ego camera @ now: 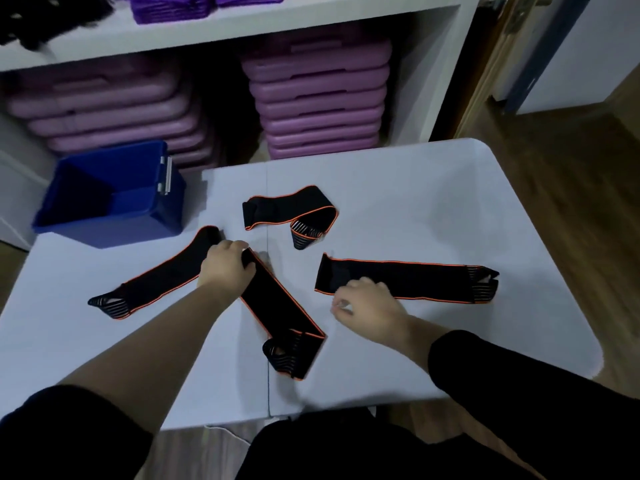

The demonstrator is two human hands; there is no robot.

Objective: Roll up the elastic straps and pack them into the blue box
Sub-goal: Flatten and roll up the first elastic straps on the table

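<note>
On the white table, four flat straps wait beside the blue box, which looks empty.

Leftmost strap lies untouched; the left hand clamps the plain end of the middle strap, a sensible start for rolling soft, light, limp elastic. Far strap curls loosely. The right hand hovers half-curled, holding nothing, over the right strap.

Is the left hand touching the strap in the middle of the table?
Touching. The head view shows the left hand with fingers curled over the far end of the middle strap, gripping it.
</note>
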